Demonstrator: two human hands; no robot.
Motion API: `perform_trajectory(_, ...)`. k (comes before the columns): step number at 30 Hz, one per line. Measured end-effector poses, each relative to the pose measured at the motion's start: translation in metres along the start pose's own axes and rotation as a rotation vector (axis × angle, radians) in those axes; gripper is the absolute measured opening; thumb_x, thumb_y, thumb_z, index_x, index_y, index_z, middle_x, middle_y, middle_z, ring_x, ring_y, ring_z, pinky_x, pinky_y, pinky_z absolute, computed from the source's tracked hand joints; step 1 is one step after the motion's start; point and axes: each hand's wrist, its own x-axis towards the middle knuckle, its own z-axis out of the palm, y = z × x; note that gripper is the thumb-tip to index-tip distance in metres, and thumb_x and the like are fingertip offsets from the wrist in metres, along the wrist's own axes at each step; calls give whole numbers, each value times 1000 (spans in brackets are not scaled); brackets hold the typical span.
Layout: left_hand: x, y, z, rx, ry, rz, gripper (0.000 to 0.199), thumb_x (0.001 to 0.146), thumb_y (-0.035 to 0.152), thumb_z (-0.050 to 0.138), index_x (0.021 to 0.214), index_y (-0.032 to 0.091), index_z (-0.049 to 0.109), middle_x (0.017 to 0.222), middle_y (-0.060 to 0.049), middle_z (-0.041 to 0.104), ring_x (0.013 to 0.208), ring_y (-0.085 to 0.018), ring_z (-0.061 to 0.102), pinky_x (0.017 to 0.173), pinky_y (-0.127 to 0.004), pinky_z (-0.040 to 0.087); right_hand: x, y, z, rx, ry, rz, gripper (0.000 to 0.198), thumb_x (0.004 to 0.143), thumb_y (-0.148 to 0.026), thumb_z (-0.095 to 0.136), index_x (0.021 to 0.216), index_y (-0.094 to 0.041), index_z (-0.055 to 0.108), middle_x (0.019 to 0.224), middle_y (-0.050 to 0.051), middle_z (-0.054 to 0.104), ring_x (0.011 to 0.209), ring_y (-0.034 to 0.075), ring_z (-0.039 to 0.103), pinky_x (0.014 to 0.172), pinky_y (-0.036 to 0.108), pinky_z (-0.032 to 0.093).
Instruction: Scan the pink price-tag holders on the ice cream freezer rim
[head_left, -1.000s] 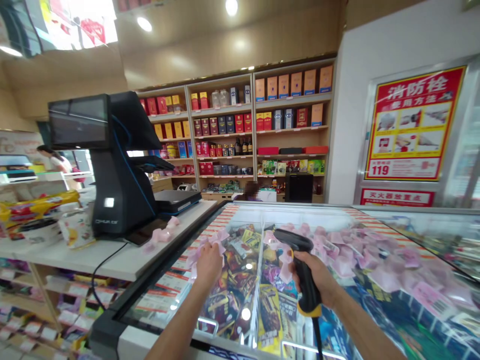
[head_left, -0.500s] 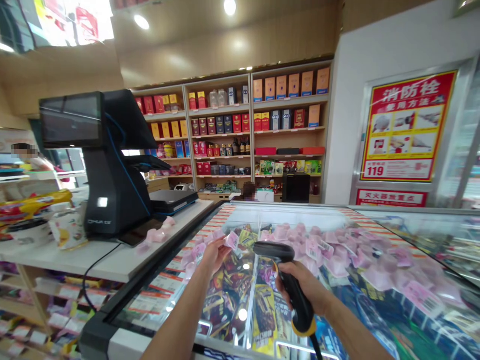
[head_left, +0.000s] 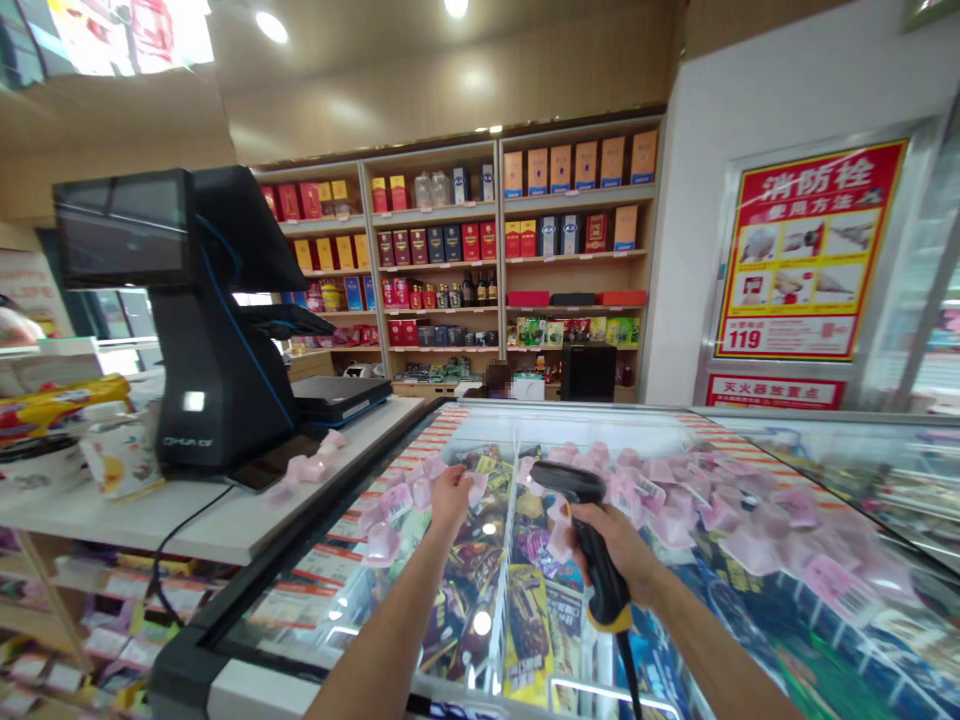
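My right hand is wrapped round the handle of a black and yellow barcode scanner. The scanner's head points left, over the glass-topped freezer chest. To its left, my left hand is closed in a pinch on a small pink price tag, partly covered by the fingers. Many similar pink tags, some with barcodes, are spread over the glass to the right. A smaller group of pink tags lies beside my left hand. Colourful packets show beneath the glass.
A black checkout terminal stands on the white counter at left, with several pink tags and a cup nearby. The scanner's cable trails down toward me. Shelves of boxes line the back. A person's head shows partly behind the freezer.
My left hand has shifted right with the pink tag, which now shows less of its face. The scanner has risen slightly and moved right. The camera view has shifted a little.
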Motion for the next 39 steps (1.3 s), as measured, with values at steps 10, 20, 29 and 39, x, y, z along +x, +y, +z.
perform_trajectory(10,-17,20,0,495,-27,228,32,66,12,53,98,15,54,104,-8,57,101,-19,49,87,-29,34,11,-1,-11,94,54,-7,25,67,-39,52,69,-14,51,47,-2,53,34,8,44,32,21,37)
perform_trajectory(20,-11,18,-75,596,15,183,24,66,3,44,79,16,60,98,-12,59,115,-28,34,96,-44,15,5,-3,11,63,-27,-36,23,69,-37,48,68,-14,50,41,-4,49,28,7,39,29,19,31)
perform_trajectory(29,0,33,-56,50,-90,-134,22,72,10,50,93,13,56,94,-8,62,89,-16,56,82,-29,40,1,5,15,16,-114,-52,28,70,-41,48,64,-14,51,44,-2,51,33,7,41,33,21,35)
perform_trajectory(39,1,37,-37,-441,-254,-452,20,80,25,46,94,12,53,88,-3,58,71,-10,56,61,-27,48,-1,11,14,-18,-133,27,29,68,-41,48,64,-13,52,45,-1,51,32,8,41,32,22,34)
